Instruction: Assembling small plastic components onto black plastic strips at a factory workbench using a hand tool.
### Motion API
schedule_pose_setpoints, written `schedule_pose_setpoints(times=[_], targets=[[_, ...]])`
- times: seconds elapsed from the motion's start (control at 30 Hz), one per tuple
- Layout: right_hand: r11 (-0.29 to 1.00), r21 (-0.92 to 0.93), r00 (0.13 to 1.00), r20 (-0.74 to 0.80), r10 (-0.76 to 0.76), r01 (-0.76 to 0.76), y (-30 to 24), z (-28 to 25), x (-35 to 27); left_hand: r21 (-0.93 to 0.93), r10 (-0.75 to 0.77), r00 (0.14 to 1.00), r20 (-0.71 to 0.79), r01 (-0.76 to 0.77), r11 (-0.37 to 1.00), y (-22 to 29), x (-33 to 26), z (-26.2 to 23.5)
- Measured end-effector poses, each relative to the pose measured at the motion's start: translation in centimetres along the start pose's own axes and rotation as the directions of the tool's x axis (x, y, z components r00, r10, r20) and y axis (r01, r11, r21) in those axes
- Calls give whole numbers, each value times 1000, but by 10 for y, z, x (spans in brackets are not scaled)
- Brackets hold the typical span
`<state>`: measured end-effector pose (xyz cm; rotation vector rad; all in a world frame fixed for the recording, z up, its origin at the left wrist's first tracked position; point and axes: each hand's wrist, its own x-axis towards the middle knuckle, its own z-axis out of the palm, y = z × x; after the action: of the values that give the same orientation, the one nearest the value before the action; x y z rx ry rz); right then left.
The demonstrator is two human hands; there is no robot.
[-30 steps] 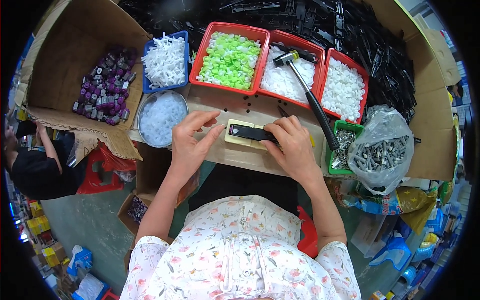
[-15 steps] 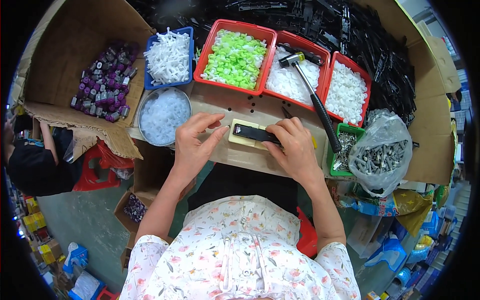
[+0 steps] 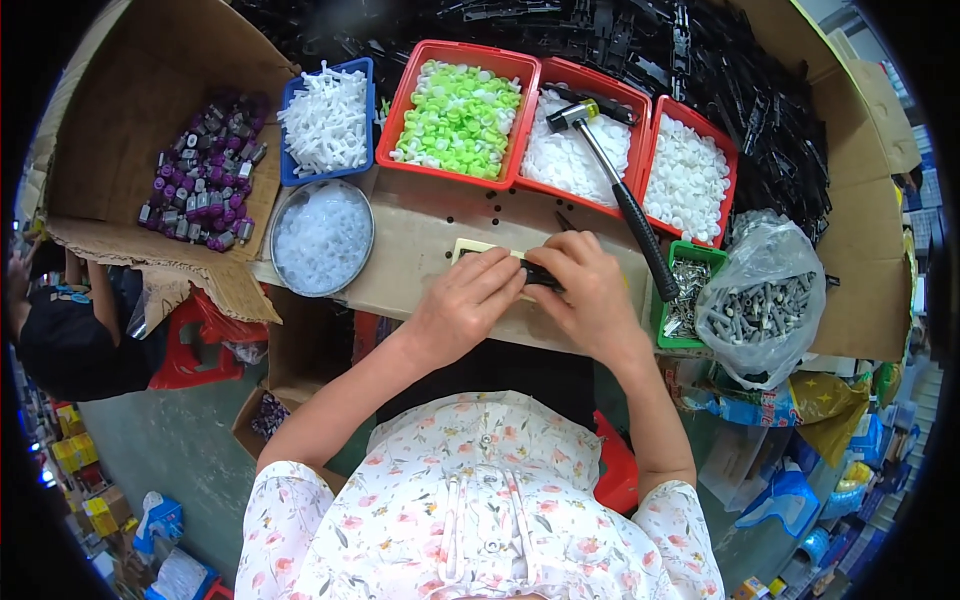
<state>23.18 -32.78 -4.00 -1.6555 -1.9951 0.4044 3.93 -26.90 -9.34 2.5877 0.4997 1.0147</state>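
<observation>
A long black plastic part (image 3: 541,276) lies on a small cream-coloured block (image 3: 464,247) at the front of the work table. My right hand (image 3: 588,290) grips the part's right end between thumb and fingers. From the other side my left hand (image 3: 462,308) reaches over the block, its fingers bent together on the part near the right fingertips. Most of the block and the part's left half are hidden under the left hand. Just behind the right hand lies a thin dark pointed tool (image 3: 565,221), partly covered.
A black-handled hammer (image 3: 640,225) leans across red bins of white pieces (image 3: 688,180). Green-and-white caps fill another red bin (image 3: 455,120). A metal bowl (image 3: 372,240) stands left; a green bin (image 3: 662,322) and plastic bag (image 3: 765,310) right. A cardboard box (image 3: 130,100) holds purple-grey parts.
My left hand has moved right and closed in over the black part and block, from an open pose beside them. The right hand still grips the part's right end.
</observation>
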Motion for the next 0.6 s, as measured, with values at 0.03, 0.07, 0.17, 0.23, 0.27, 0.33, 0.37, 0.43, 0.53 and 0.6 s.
schedule_pose_setpoints(times=[0.03, 0.07, 0.17, 0.23, 0.27, 0.33, 0.37, 0.43, 0.53, 0.6], targets=[[999, 51, 999, -46, -1, 3, 3, -8, 1, 0, 0, 1000, 3, 0, 1000, -1, 0, 0], [995, 101, 996, -91, 0, 9, 6, -17, 3, 23, 34, 999, 3, -34, 999, -4, -1, -1], [978, -149, 962, -250, 109, -149, 17, -42, 12, 38, 79, 997, -16, -78, 996, -7, -2, 2], [943, -272, 955, -271, 118, -194, 30, -48, 15, 35, 97, 995, -37, -96, 995, -8, 0, 5], [902, -314, 944, -239, 228, -298, 35, -47, 17, 33, 104, 994, -41, -102, 994, -9, 1, 5], [848, -359, 919, -213, 333, -390, 39, -46, 19, 34, 110, 993, -48, -108, 994, -9, 0, 6], [841, -367, 916, -212, 340, -397, 40, -46, 19, 37, 117, 992, -51, -115, 993, -10, 0, 7], [833, -378, 913, -217, 345, -404, 40, -47, 18, 41, 129, 990, -59, -127, 991, -10, 1, 6], [882, -334, 936, -237, 262, -332, 34, -52, 9, 35, 123, 991, -61, -121, 992, -9, 2, 5], [872, -314, 908, -314, 278, -376, 20, -61, -4, 55, 132, 990, -56, -129, 990, -10, 1, 6]])
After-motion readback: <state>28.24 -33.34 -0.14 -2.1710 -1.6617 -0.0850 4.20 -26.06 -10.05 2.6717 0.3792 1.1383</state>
